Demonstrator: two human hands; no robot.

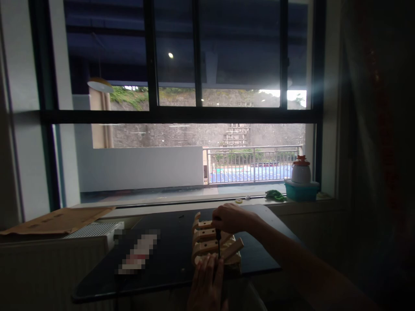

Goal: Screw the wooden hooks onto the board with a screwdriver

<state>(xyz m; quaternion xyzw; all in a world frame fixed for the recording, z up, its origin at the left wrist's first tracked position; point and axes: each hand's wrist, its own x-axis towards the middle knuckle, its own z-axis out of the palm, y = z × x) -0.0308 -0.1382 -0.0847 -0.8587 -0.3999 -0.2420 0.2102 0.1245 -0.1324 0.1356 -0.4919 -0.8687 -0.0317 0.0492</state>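
Observation:
A pale wooden assembly (207, 244) of several stacked slats lies on a dark table (168, 255). My right hand (231, 217) is closed around the top of a dark screwdriver (218, 244) that stands upright over the wood. My left hand (207, 281) lies at the near end of the wooden assembly, fingers flat and together, pressing on it beside the screwdriver's tip. The room is dim and the screwdriver's tip is hard to make out.
A blurred flat object (138, 251) lies on the table's left half. Cardboard (56, 219) rests on a white unit at the left. On the windowsill stand a teal box (301, 191) with a white jar (301, 170), and a green bundle (275, 195).

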